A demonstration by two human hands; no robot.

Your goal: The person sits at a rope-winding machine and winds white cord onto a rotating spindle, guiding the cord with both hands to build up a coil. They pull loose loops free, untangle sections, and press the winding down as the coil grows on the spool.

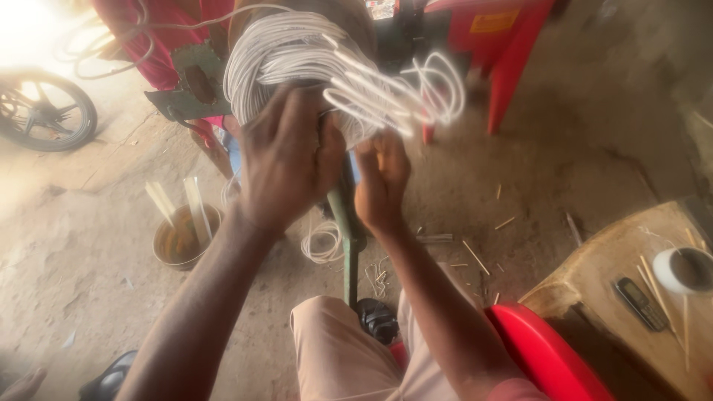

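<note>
Left hand [286, 160]: raised before the camera, back of the hand toward the viewer, fingers spread and pressed against the lower face of the coil [297, 67]. Whether the fingers close around any strands cannot be told from this side.

Right hand [381, 182]: just beside the left, fingers curled up into the coil's lower right edge, where loose loops [416, 93] spring out to the right, blurred. It appears to pinch strands there; the exact hold is hidden.

Coil: thick bundle of white wire, wound many turns, held at the top centre of the view above the person's knees, in front of a green post [349, 230] that runs down between the hands to the floor.

Small wire ring [323, 241]: white, lying on the floor beside the post, below the hands.

Bowl [186, 238]: round, brownish inside, on the floor to the left, with pale flat sticks [178, 204] standing in it.

Floor [89, 238]: bare dirt, scattered with thin sticks and scraps.

Wheel [44, 111]: dark, spoked, far left.

Red chair [505, 52]: top right, well apart from the hands.

Red seat [542, 349]: under the person, lower right.

Counter [594, 275]: wooden, lower right corner, carrying a dark phone [642, 303] and a white roll [683, 269], near each other.

Sandal [111, 379]: dark, bottom left.
</note>
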